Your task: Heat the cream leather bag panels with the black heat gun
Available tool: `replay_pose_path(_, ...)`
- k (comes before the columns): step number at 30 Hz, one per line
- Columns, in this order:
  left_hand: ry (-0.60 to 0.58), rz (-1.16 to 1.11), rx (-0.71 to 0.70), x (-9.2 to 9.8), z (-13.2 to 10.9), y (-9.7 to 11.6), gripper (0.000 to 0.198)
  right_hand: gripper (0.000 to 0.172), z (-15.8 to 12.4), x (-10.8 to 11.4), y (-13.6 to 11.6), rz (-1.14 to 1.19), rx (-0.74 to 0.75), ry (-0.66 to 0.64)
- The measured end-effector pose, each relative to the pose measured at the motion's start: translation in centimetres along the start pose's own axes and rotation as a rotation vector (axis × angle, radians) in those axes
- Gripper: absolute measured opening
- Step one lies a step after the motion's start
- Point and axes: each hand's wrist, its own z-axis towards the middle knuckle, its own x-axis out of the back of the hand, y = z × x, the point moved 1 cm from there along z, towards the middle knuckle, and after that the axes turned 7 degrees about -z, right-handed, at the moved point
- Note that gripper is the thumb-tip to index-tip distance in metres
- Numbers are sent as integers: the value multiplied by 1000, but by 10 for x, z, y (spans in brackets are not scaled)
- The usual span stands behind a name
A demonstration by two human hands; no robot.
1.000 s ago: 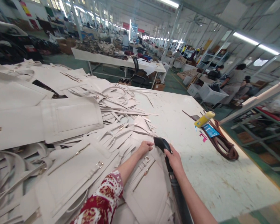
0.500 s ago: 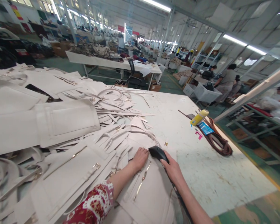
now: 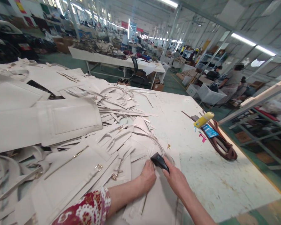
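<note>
My right hand (image 3: 175, 176) is wrapped around a black hand-held tool (image 3: 159, 161) with a broad, flat head; its exact kind does not show. The tool's head points left and down over a beige leather-like bag panel (image 3: 161, 200). Just left of that head, my left hand (image 3: 148, 176) has its fingers bunched together on the beige piece, tips almost touching the tool. Its forearm crosses the panel and partly covers a gold zipper (image 3: 144, 203). A small gold metal fitting (image 3: 169, 146) lies above my right hand.
Beige cut pieces (image 3: 70, 115), straps and buckles pile up across the left of the table (image 3: 201, 181). To the right lie a yellow bottle (image 3: 203, 119), brown straps (image 3: 222, 147) and a pink clip-like item (image 3: 202, 137). A black chair (image 3: 135, 75) stands beyond the table.
My left hand has slid right and toward me, now covering part of the zipper. My right hand has come slightly nearer with the tool. The view has shifted a little.
</note>
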Motion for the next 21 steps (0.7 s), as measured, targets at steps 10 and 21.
replay_pose_path(10, 74, 1, -84, -1, -4, -8, 34, 54, 18, 22, -23, -182, 71, -64)
replay_pose_path(21, 110, -6, -64, -2, -13, -7, 42, 54, 30, 22, -8, -40, -44, 57)
